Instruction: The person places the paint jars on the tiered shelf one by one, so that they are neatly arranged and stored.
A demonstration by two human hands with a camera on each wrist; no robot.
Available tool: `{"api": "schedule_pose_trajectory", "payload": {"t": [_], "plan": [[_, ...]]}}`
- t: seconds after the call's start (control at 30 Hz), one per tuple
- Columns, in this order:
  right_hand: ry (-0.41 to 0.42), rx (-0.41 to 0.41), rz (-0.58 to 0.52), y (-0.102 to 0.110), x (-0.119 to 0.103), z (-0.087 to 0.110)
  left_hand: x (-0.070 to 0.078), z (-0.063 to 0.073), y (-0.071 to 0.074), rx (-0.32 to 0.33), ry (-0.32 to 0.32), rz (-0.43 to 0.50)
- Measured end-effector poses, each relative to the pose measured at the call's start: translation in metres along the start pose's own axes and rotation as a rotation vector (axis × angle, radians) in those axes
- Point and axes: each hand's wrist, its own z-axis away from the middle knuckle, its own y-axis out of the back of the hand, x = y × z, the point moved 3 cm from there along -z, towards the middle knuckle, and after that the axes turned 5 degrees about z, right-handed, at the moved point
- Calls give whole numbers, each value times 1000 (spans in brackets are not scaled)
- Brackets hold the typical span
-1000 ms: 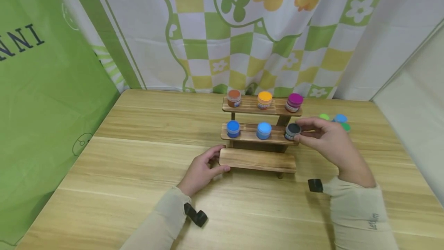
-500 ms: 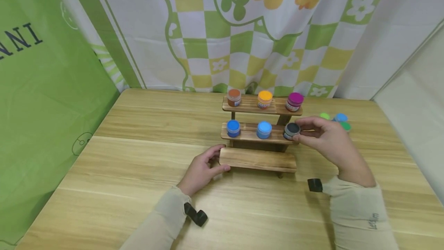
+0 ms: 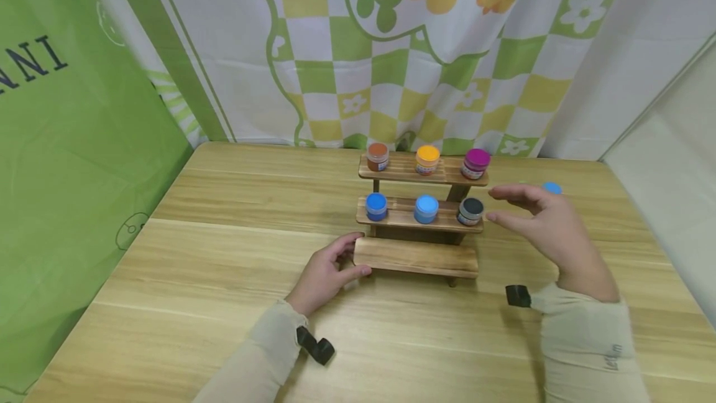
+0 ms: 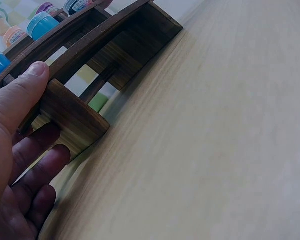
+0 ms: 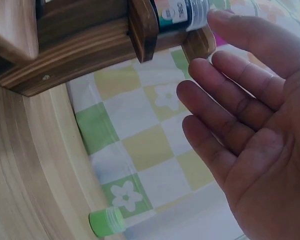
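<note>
A three-tier wooden display stand (image 3: 415, 257) stands on the table. My left hand (image 3: 323, 277) grips the left end of its lowest tier; in the left wrist view the thumb (image 4: 29, 86) lies on the tier's edge with the fingers below. My right hand (image 3: 550, 222) is just right of the black paint jar (image 3: 470, 211), apart from it and holding nothing. Left of that jar on the middle tier are a light blue jar (image 3: 426, 209) and a dark blue jar (image 3: 376, 206). Brown (image 3: 377, 157), orange (image 3: 427, 160) and magenta (image 3: 476, 164) jars occupy the top tier.
Behind my right hand a blue-lidded jar (image 3: 552, 188) shows on the table (image 3: 252, 204). A light green jar (image 5: 107, 222) appears in the right wrist view. A checked curtain (image 3: 403, 79) hangs along the table's back edge, and a green cloth (image 3: 73, 142) hangs at the left.
My right hand has let go of the black jar and drawn back to the right, now covering the green jars on the table. The left hand has stayed on the stand.
</note>
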Motion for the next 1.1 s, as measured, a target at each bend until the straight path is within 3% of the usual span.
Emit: {"api": "schedule_pose_trajectory", "payload": {"t": [0.2, 0.33, 0.83, 1.1], "plan": [[5, 99, 29, 5, 11, -2, 0, 0, 1, 3, -2, 1], [-36, 179, -7, 7, 20, -4, 0, 1, 1, 4, -2, 0], [-278, 364, -260, 8, 63, -14, 2, 1, 1, 4, 2, -11], [-411, 418, -298, 6, 89, -16, 3, 1, 1, 2, 1, -7]]}}
